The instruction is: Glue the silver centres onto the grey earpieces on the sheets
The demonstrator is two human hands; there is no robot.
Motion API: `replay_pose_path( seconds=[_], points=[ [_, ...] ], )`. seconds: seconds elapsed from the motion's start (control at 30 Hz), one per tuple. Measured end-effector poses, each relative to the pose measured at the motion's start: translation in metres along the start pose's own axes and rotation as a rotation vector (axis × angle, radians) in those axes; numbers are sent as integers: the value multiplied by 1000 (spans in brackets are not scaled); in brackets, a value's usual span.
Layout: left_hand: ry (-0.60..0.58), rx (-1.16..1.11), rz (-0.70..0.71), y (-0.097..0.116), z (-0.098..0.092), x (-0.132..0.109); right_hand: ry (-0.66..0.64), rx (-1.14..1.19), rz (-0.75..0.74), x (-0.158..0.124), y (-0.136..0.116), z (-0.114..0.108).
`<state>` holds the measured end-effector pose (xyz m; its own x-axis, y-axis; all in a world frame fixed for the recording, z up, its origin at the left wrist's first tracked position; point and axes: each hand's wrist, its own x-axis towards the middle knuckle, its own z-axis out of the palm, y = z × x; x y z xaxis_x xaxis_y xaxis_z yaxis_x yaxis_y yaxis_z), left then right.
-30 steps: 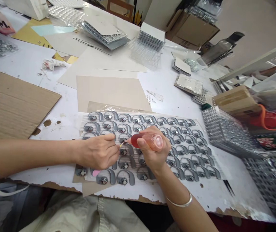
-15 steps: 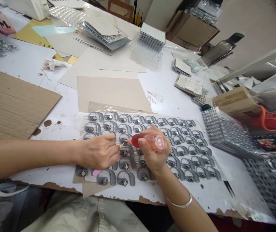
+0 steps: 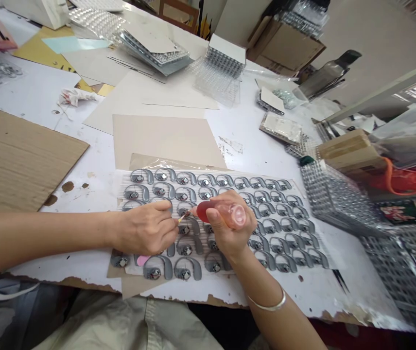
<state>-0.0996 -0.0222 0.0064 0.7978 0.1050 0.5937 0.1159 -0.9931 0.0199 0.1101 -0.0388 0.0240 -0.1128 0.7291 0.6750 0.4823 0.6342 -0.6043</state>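
A sheet of grey ear-hook-shaped parts, each with a round metal centre, lies in rows on clear ridged plastic. Above the middle of it, my left hand pinches a thin brush with a yellow handle. My right hand grips a small red-tinted bottle on its side. The brush tip is at the bottle's red end, almost touching it. Both hands hide several parts beneath them.
A brown cardboard sheet lies to the left and beige card sheets lie beyond the parts. Stacked clear blister trays of metal pieces stand at the right. The white table's front edge is chipped.
The whole scene has shifted slightly left in view. Both hands keep their hold on the brush and bottle, with little visible movement.
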Motion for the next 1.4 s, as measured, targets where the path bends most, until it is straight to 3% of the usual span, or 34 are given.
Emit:
replay_pose_path(
  seconds=[0.37,0.67,1.17,1.4],
  points=[
    [-32,56,8,-1,-2,0,40,-12,-84,-1,3,2],
    [-44,55,3,-1,-2,1,123,-40,-58,-3,6,-3],
    [-65,51,-6,-1,-2,0,62,-3,-28,-3,7,0],
    [4,81,33,-1,-3,2,65,-18,-74,-2,6,1]
  ],
)
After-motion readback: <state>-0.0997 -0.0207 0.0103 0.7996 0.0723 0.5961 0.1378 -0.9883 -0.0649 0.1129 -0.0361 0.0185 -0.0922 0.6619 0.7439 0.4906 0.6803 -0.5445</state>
